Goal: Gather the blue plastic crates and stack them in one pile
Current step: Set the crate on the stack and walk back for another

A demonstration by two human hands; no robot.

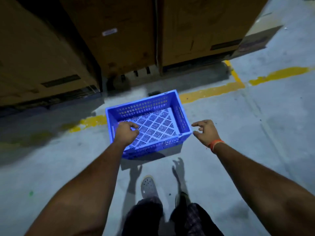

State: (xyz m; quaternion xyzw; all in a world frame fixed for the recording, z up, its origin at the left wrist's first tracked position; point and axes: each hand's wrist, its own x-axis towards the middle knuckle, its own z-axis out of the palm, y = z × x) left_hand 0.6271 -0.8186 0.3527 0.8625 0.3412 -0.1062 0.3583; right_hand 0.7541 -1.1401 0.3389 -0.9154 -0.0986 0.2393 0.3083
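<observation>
Blue crate [148, 123] upright on grey floor [238, 133], between both grips. Left grip [127, 132] over crate's near-left corner, fingers loosely curled, holding nothing; contact with rim not clear. Right grip [205, 132] just beside crate's near-right corner, fingers spread and bent, empty, not touching. Orange band [215, 144] on right wrist. Beyond grips: yellow floor line [211, 91], then tall cardboard boxes [119, 40]. Near side of grips: grey clog [148, 187] on floor.
</observation>
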